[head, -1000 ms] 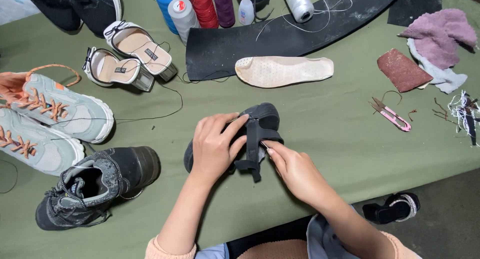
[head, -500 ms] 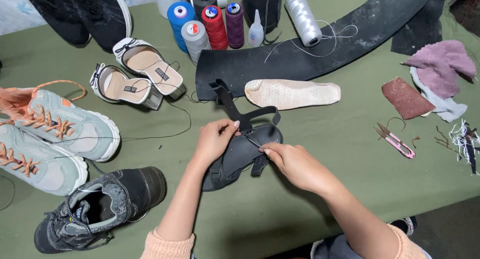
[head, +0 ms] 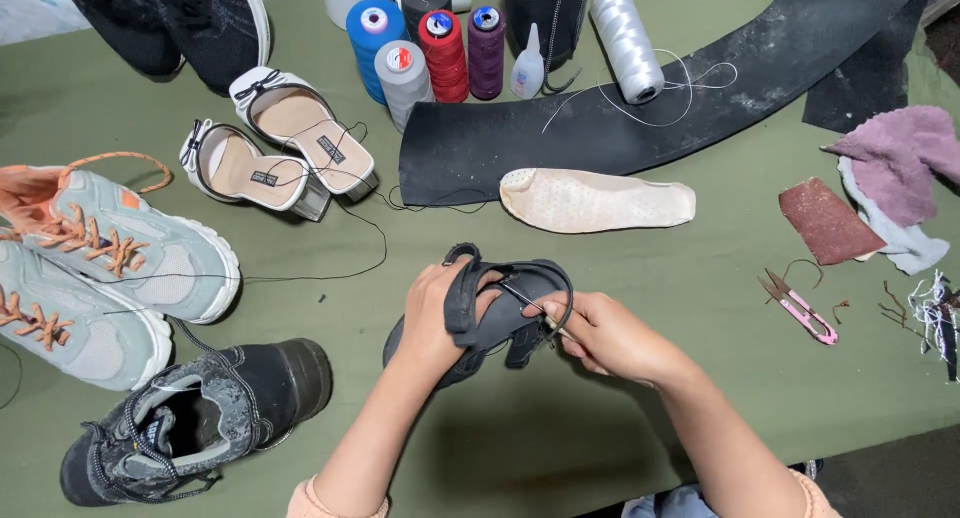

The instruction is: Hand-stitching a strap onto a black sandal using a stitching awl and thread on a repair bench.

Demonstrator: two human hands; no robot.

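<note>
A black strappy sandal (head: 505, 303) lies on the green table (head: 600, 418) in front of me. My left hand (head: 432, 313) grips its left side and holds a strap up. My right hand (head: 605, 333) pinches a thin needle-like tool with black thread at the sandal's right edge. A black thread runs from the sandal leftward across the table.
Grey sneakers with orange laces (head: 95, 268) and a black worn shoe (head: 190, 418) lie at left, white heeled sandals (head: 275, 153) behind. Thread spools (head: 430, 48), a black rubber sheet (head: 640, 98), a beige insole (head: 595, 200), pink snips (head: 800, 308), sandpaper (head: 825, 221) and rags (head: 900, 158) surround.
The sandal has been turned over and raised so its straps face up. My left hand moved to hold a strap, and my right hand came to the right edge with the needle.
</note>
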